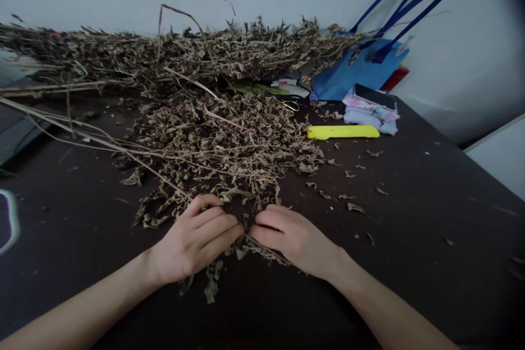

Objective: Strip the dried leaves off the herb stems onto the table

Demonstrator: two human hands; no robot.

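Note:
My left hand and my right hand meet low in the middle of the view, fingertips close together. Between them they hold a dried leafy stem, with its thin tip lying under my right palm. Curled leaves hang down below my left fingers. Both hands have their fingers bent and closed; the exact grip points are hidden. Just beyond the hands spreads a heap of loose dried leaves. Long bare stalks cross it from the left and run down toward my left hand.
A large bundle of dried stems lies along the wall. At the right are a blue bag, a phone on a pastel cloth pouch, a yellow utility knife and scissor handles. Leaf bits dot the dark table.

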